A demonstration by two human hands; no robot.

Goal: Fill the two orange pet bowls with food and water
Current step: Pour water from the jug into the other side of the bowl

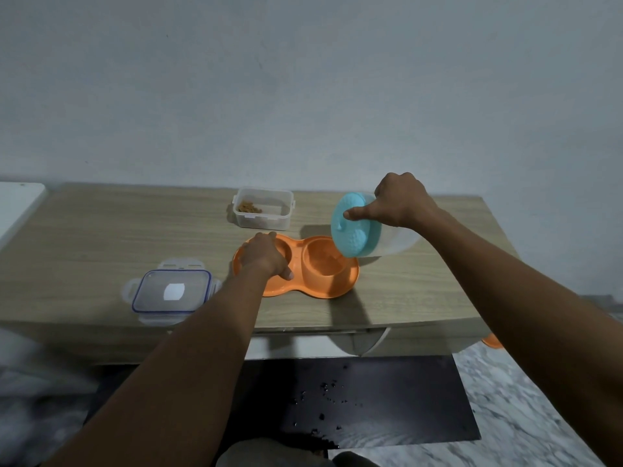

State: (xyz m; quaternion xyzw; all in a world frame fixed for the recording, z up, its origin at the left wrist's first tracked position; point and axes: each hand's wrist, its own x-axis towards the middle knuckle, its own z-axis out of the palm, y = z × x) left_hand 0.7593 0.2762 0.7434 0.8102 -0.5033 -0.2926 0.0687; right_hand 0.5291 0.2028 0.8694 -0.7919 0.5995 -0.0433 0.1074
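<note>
An orange double pet bowl [340, 284] lies on the wooden table [101, 237]. My left hand [266, 256] rests over its left bowl, fingers on the rim, hiding what is inside. My right hand [397, 203] grips a clear jug with a blue lid [354, 229], tilted steeply with the lid facing down over the right bowl [325, 259]; my thumb presses on the lid. Whether water is flowing cannot be told. Behind the bowls stands an open clear food container [264, 208] with a little brown food in one corner.
The container's clear lid with a blue seal [172, 291] lies near the table's front left edge. A white surface [17, 203] adjoins the table at the far left. Below the table are a dark mat with scattered crumbs [354, 399] and a marbled floor.
</note>
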